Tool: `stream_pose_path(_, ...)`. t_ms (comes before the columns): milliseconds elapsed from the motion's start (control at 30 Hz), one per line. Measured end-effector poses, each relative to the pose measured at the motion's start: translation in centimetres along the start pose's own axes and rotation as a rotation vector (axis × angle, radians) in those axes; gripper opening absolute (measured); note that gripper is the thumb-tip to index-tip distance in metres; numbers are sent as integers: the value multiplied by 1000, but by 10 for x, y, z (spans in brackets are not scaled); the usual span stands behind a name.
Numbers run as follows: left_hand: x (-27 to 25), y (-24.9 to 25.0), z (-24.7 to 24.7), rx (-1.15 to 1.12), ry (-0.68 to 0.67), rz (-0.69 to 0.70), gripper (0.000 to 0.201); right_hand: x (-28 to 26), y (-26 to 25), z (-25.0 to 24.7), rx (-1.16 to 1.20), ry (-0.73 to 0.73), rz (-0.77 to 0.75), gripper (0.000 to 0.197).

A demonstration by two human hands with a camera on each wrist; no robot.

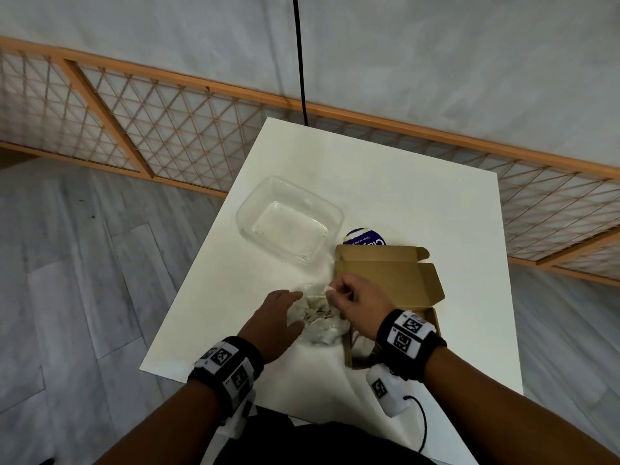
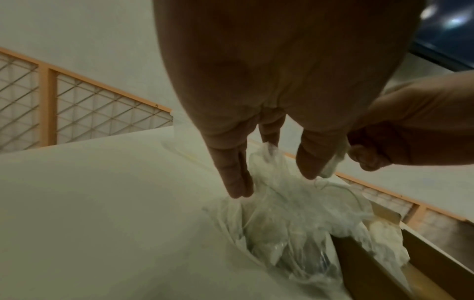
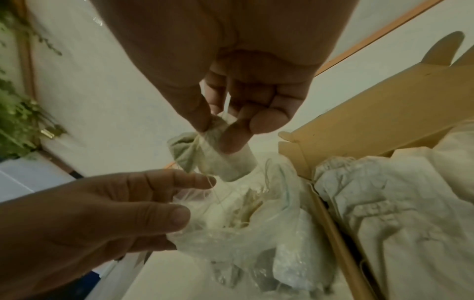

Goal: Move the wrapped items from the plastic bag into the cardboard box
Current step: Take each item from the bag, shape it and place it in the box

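A crumpled clear plastic bag (image 1: 320,318) lies on the white table, against the left side of the open cardboard box (image 1: 389,273). My right hand (image 1: 332,292) pinches a small white wrapped item (image 3: 228,162) between thumb and fingers, just above the bag's mouth (image 3: 256,233). Loose threads trail from the item into the bag. My left hand (image 1: 295,310) rests at the bag's left side with straight fingers (image 2: 236,174) touching the plastic (image 2: 295,219). More wrapped items show through the bag. White wrapped bundles (image 3: 384,213) lie inside the box (image 3: 384,117).
An empty clear plastic tub (image 1: 288,219) stands behind the bag. A purple round lid (image 1: 365,238) peeks out behind the box flap. The table's left edge (image 1: 201,263) is close to my left arm. A wooden lattice fence (image 1: 167,129) runs behind the table.
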State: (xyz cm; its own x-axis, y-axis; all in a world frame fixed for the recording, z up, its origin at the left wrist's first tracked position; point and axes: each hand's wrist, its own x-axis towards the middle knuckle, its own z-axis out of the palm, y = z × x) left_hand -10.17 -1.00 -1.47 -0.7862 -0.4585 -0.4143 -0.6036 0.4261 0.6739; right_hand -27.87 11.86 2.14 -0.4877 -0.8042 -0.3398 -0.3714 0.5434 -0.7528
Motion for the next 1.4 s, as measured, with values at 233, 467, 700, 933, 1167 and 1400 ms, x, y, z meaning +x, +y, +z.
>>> stream_pose_path(233,1,24,-18,-116,112,69,58,2,-5,-4,275,-13,58,12)
stream_pose_path(467,0,57,-34,-451,251,37,6,-5,-16,-12,444,0,40,7)
stream_pose_path(700,-11,78,-58,-802,301,23,7,-18,-27,-45,534,85,27,19)
stream_pose_path(933,-19,102,-74,-964,266,82,12,-40,-65,-74,541,161,19,30)
stream_pose_path(1167,-25,117,-73,-870,209,182,20,-45,-92,-72,545,113,-130,19)
stream_pose_path(1400,-34,131,-81,-731,282,281,12,-45,-96,-73,523,78,-194,20)
